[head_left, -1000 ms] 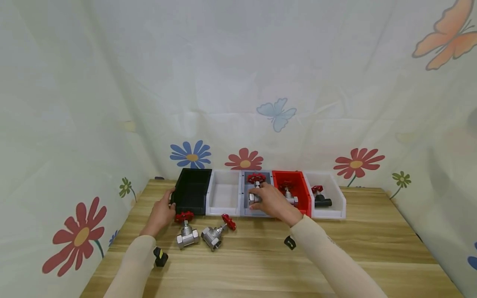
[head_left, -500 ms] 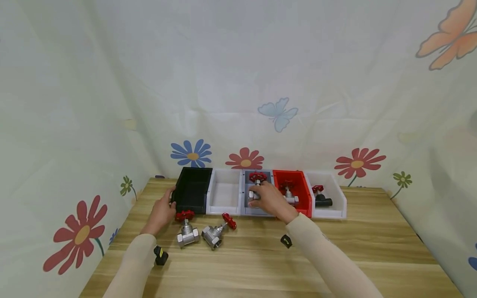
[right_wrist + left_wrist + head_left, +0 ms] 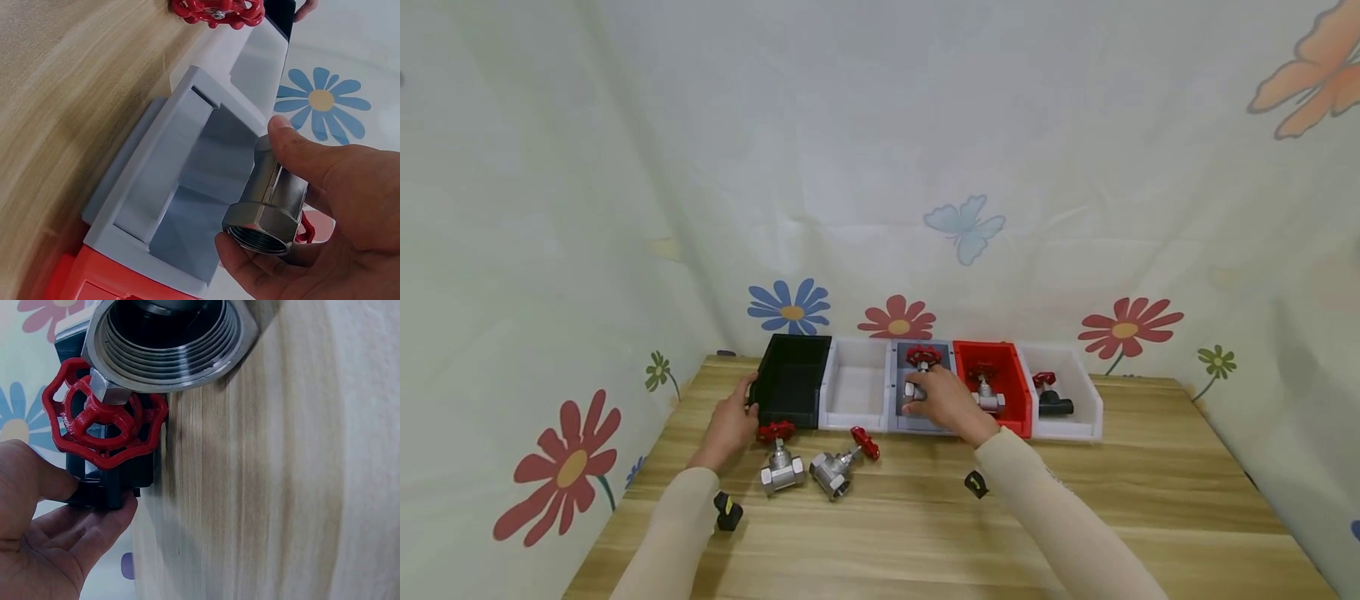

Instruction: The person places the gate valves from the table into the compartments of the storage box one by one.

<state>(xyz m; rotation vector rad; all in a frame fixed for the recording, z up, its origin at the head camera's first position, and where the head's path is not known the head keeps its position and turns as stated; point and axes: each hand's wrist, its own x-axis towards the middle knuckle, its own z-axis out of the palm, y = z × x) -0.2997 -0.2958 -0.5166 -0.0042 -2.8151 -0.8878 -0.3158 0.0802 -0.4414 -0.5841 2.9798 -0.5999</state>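
My right hand (image 3: 951, 402) grips a metal valve with a red handwheel (image 3: 915, 390) at the grey bin (image 3: 917, 428). In the right wrist view, thumb and fingers hold the valve's steel body (image 3: 272, 194) over the bin's opening; its wheel is mostly hidden behind the hand. My left hand (image 3: 730, 423) holds the outer left side of the black bin (image 3: 778, 414). Thumb and fingers pinch its edge in the left wrist view. In front of the bins lie two more red-wheeled valves, one upright (image 3: 782, 471) and one tilted (image 3: 832, 475).
A white bin (image 3: 854, 421) stands between the black and grey ones. To the right, a red bin (image 3: 1018, 387) holds a metal valve, and another white bin (image 3: 1082, 429) holds a black valve (image 3: 1055, 406) with a red handle. The bins line the wooden table's back.
The head view shifts slightly, so everything sits a little further right. My right wrist has turned a little while still gripping the valve; my left hand stays on the black bin.
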